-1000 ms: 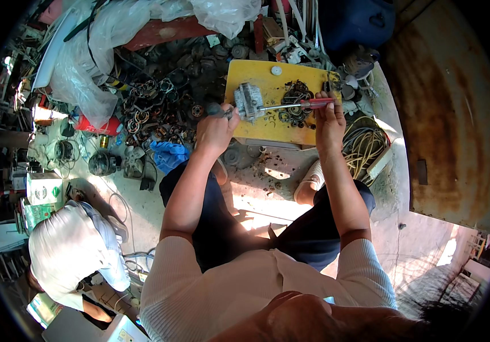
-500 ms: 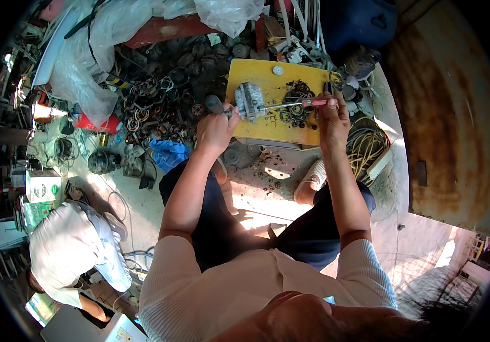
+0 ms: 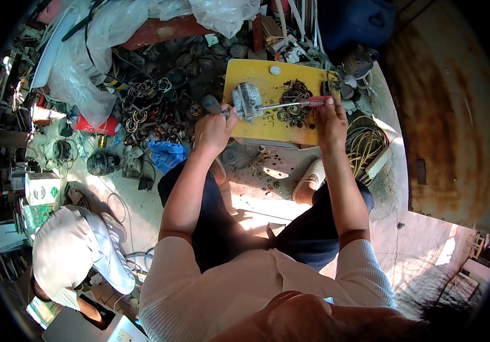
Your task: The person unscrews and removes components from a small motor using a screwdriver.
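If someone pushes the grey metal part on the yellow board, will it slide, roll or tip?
The grey metal part looks like solid blocky metal, so probably heavy for its size. Its boxy shape suggests sliding rather than rolling. The yellow board looks smooth, so it may skid unless the left hand steadies it.

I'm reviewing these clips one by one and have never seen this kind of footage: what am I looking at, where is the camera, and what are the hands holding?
There is no machine here: a person works with bare hands, filmed by a fisheye camera worn on their head, looking down, so edges bend. Their forearms come in from below. The right hand grips a red-handled screwdriver whose tip meets a small grey metal motor part. The left hand holds a dark-handled tool beside that part. Both lie over a yellow board that also carries a heap of small dark metal pieces. At lower left another person in white crouches.
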